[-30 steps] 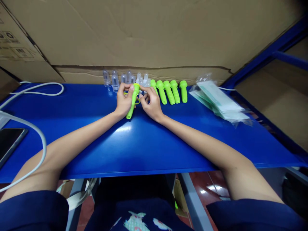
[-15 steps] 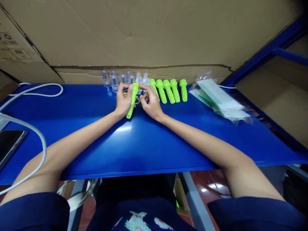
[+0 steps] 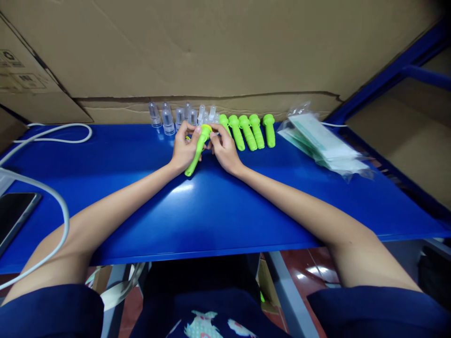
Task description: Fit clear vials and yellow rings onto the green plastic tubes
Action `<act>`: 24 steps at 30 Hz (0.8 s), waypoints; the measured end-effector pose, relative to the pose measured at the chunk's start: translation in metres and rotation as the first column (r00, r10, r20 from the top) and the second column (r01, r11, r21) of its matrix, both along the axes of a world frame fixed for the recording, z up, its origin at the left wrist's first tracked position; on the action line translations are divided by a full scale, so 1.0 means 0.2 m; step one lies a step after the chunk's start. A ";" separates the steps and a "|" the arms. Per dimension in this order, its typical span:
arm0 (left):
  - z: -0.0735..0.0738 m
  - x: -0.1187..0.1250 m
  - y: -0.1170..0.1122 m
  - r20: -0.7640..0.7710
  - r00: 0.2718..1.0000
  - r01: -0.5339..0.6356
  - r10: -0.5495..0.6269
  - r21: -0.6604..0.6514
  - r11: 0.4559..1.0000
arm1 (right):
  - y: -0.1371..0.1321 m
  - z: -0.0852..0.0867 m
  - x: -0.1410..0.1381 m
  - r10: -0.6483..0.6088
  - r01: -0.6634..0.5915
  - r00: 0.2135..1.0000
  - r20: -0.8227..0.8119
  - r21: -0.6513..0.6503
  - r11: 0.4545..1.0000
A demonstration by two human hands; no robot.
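The green tube leans between left hand and right hand.

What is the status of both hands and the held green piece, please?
Left hand grips the green piece, tilted. Right hand at its wide end. Clear plastic containers stand just beyond. More green pieces near right hand.

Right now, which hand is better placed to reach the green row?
Right, probably: the right hand sits nearer the row of green tubes, while the left hand holds another green tube.
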State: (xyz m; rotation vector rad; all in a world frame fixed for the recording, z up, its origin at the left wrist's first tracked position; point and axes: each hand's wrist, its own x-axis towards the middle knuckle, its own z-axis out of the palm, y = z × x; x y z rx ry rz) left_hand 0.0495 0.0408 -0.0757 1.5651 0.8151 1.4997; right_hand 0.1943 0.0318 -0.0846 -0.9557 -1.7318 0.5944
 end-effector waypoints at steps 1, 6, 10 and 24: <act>0.00 0.00 0.00 -0.001 1.000 0.002 -0.002 0.001 1.000 | 0.00 0.00 0.00 0.012 -0.013 0.999 -0.031 -0.025 1.000; 0.00 0.01 -0.01 0.000 1.000 -0.013 0.013 -0.012 1.000 | 0.02 -0.01 0.00 0.059 -0.071 0.992 -0.109 -0.110 0.991; 0.01 0.01 -0.01 0.002 1.000 -0.013 0.013 -0.040 0.999 | -0.02 0.02 -0.01 0.041 -0.049 0.995 -0.088 -0.095 0.994; 0.04 -0.03 -0.03 -0.007 0.999 -0.052 0.052 0.032 0.998 | -0.09 0.05 -0.04 0.051 -0.050 0.997 0.052 -0.018 0.999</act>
